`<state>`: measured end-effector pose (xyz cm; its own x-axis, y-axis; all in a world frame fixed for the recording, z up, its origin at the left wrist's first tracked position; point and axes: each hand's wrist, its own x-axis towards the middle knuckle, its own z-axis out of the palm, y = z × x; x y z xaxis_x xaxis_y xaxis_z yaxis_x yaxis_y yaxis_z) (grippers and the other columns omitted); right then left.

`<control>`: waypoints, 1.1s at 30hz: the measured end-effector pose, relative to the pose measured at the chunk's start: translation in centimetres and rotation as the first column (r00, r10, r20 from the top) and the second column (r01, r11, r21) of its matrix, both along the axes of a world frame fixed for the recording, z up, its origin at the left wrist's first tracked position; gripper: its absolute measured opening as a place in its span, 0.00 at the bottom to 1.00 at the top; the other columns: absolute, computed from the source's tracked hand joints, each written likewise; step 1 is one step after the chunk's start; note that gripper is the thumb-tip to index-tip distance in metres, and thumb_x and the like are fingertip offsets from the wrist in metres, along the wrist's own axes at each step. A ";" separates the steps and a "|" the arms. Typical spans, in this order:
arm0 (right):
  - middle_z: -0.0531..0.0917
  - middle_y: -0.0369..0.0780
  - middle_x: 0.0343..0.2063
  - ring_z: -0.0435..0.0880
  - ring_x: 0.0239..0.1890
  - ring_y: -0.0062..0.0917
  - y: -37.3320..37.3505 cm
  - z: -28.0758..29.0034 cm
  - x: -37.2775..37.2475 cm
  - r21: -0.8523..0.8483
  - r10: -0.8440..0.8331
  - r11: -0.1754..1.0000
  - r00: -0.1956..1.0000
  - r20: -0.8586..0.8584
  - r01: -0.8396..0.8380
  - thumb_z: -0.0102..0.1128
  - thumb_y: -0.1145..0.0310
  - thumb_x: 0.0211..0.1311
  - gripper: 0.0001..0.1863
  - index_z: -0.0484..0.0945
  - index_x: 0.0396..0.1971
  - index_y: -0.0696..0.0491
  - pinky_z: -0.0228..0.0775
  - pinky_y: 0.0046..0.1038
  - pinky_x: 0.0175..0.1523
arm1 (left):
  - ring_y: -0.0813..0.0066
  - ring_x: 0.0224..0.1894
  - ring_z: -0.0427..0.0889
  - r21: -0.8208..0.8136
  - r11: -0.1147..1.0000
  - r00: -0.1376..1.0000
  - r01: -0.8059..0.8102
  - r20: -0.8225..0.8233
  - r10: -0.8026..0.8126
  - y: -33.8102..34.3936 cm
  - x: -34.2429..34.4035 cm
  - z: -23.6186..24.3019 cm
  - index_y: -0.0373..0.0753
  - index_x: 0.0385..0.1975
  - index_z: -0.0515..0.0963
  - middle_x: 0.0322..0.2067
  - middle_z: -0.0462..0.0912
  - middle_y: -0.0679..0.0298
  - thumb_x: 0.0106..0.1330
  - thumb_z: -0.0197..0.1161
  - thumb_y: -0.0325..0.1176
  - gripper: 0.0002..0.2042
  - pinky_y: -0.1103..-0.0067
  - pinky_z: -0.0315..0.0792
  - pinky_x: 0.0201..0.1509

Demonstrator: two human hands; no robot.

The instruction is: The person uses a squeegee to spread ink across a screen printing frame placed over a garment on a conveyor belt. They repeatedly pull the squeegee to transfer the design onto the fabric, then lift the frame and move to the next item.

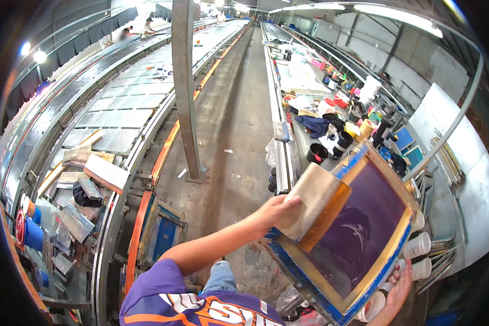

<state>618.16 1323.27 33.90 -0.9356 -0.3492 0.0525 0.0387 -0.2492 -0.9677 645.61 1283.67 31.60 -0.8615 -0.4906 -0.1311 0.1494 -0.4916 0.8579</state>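
My left hand [279, 211] is closed around a squeegee with a pale, worn wooden handle [311, 202] and an amber blade [325, 217]. The squeegee lies across the upper left part of a screen printing frame [358, 223]. That frame has a purple mesh, tan inner borders and blue-stained outer edges, and it sits tilted in front of me. Beside its lower right edge is my right hand [399, 287], fingers stretched out along the side; whether they press on the frame I cannot tell. What supports the frame underneath is hidden.
White buckets [417, 245] stand right of the frame. Cluttered tubs and cloths cover the right-hand table [304, 76]. At left, wood pieces [106, 173] lie on a long table by a blue bucket [33, 233]. A metal post [183, 81] rises beside the aisle [223, 125]. People work far off.
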 end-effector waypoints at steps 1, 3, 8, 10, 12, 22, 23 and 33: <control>0.76 0.35 0.39 0.68 0.31 0.12 -3.0 0.4 -0.5 0.002 0.041 0.999 0.999 -0.019 -0.041 0.53 0.62 0.74 0.23 0.69 0.65 0.52 0.62 0.14 0.33 | 0.78 0.45 0.83 -0.003 0.998 0.998 -0.057 0.021 0.057 -2.0 1.4 0.9 0.35 0.54 0.76 0.45 0.83 0.65 0.74 0.58 0.48 0.22 0.76 0.79 0.48; 0.77 0.37 0.40 0.70 0.32 0.12 -9.7 1.1 -1.3 0.000 0.152 0.988 0.988 -0.032 -0.152 0.53 0.63 0.74 0.24 0.68 0.65 0.53 0.63 0.15 0.34 | 0.77 0.45 0.84 0.022 0.986 0.986 -0.162 0.042 0.161 -5.8 4.2 2.5 0.36 0.54 0.76 0.45 0.83 0.64 0.74 0.59 0.47 0.21 0.76 0.79 0.47; 0.79 0.36 0.40 0.73 0.35 0.13 -29.0 1.8 -2.1 -0.067 0.344 0.936 0.938 -0.036 -0.346 0.56 0.64 0.72 0.20 0.71 0.60 0.54 0.63 0.16 0.35 | 0.77 0.44 0.84 0.056 0.912 0.913 -0.407 0.003 0.408 -15.4 9.8 3.5 0.35 0.54 0.75 0.45 0.83 0.64 0.74 0.59 0.45 0.20 0.77 0.80 0.46; 0.81 0.36 0.39 0.74 0.33 0.13 -37.1 1.4 -2.2 -0.084 0.388 0.919 0.921 0.011 -0.386 0.59 0.64 0.70 0.20 0.73 0.58 0.54 0.63 0.17 0.36 | 0.78 0.43 0.84 0.035 0.879 0.880 -0.475 0.035 0.474 -19.3 11.4 3.9 0.35 0.53 0.74 0.44 0.82 0.65 0.75 0.58 0.45 0.19 0.77 0.80 0.46; 0.81 0.34 0.37 0.74 0.33 0.13 -44.2 1.9 -2.2 -0.038 0.417 0.908 0.909 0.007 -0.416 0.60 0.64 0.70 0.18 0.74 0.56 0.53 0.63 0.17 0.35 | 0.77 0.43 0.84 0.026 0.836 0.836 -0.548 0.003 0.548 -23.4 12.5 4.1 0.35 0.52 0.75 0.44 0.82 0.65 0.75 0.58 0.45 0.19 0.76 0.80 0.46; 0.82 0.33 0.34 0.74 0.30 0.13 -69.3 3.3 -6.8 0.066 0.534 0.839 0.841 0.087 -0.540 0.59 0.63 0.71 0.14 0.76 0.51 0.50 0.64 0.19 0.34 | 0.77 0.44 0.82 0.029 0.752 0.753 -0.658 0.041 0.657 -40.9 10.9 3.4 0.35 0.52 0.75 0.44 0.82 0.65 0.74 0.59 0.47 0.20 0.75 0.79 0.47; 0.81 0.33 0.34 0.74 0.30 0.13 -71.8 3.6 -7.6 0.063 0.550 0.830 0.832 0.077 -0.554 0.59 0.63 0.70 0.14 0.76 0.51 0.51 0.63 0.19 0.34 | 0.77 0.44 0.82 0.039 0.753 0.754 -0.657 0.034 0.656 -43.3 9.9 3.3 0.35 0.52 0.75 0.44 0.82 0.65 0.74 0.59 0.47 0.20 0.75 0.79 0.47; 0.80 0.33 0.32 0.73 0.29 0.12 -98.6 3.0 -18.9 0.143 0.592 0.795 0.805 0.020 -0.589 0.61 0.66 0.68 0.13 0.77 0.48 0.53 0.62 0.16 0.32 | 0.79 0.40 0.82 0.089 0.672 0.677 -0.735 0.035 0.736 -68.0 -0.3 2.5 0.36 0.46 0.77 0.39 0.83 0.67 0.74 0.60 0.44 0.16 0.77 0.79 0.44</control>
